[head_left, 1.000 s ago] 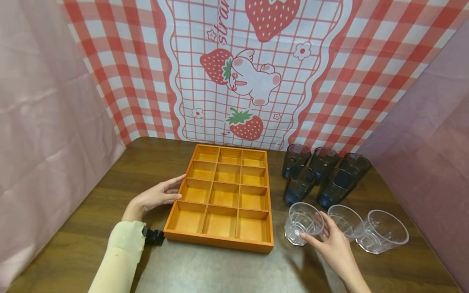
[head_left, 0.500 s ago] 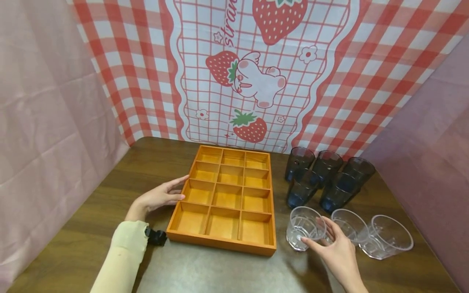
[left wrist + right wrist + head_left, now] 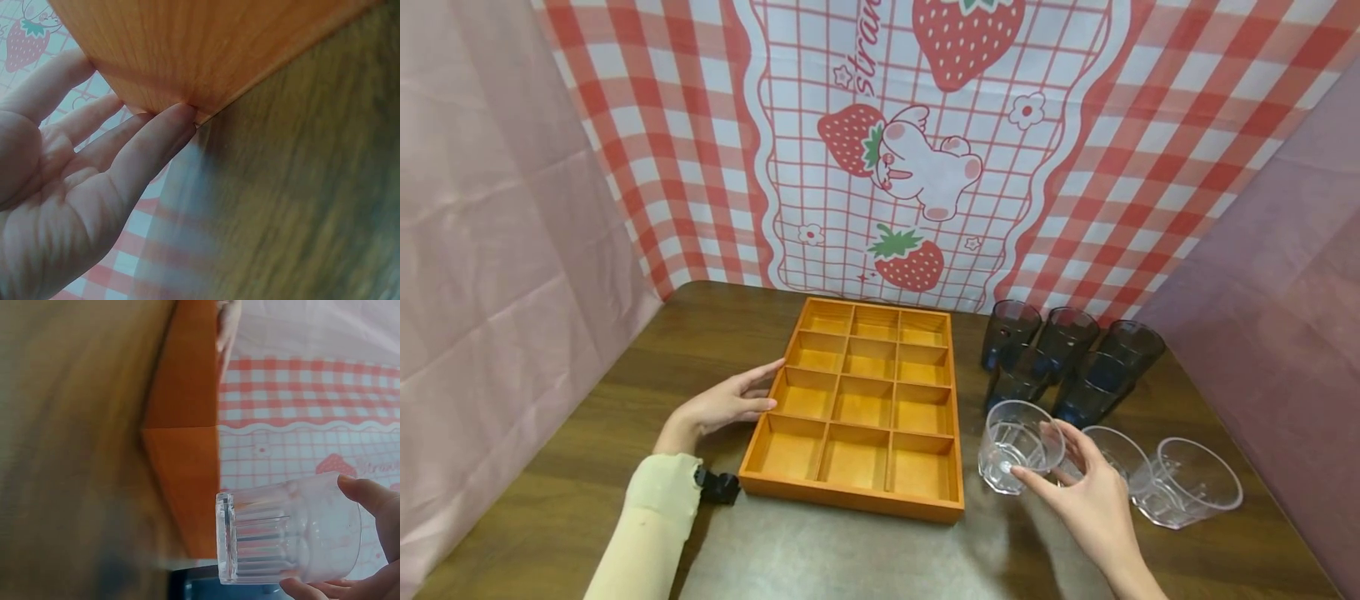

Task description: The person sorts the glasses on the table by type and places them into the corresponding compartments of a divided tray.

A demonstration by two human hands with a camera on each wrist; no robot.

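My right hand [image 3: 1093,500] grips a clear glass tumbler [image 3: 1013,450] between thumb and fingers. In the right wrist view the tumbler [image 3: 281,531] is seen from the side, its thick base held off the table. My left hand [image 3: 722,404] touches the left side of an orange-brown wooden box [image 3: 850,497] divided into several compartments. Seen from the left wrist, the fingertips of this hand [image 3: 81,181] rest against the box's outer wall [image 3: 187,50], the fingers mostly extended.
Two more clear tumblers, a middle one [image 3: 1120,458] and a right one [image 3: 1191,483], stand to the right, the middle one partly behind my fingers. Several dark blue glasses [image 3: 1011,337] are grouped behind them. A checked strawberry cloth [image 3: 700,192] hangs behind the table.
The held tumbler has risen slightly off the table and moved a little away from me. My left hand and the box stay in place; the head view shifts slightly.
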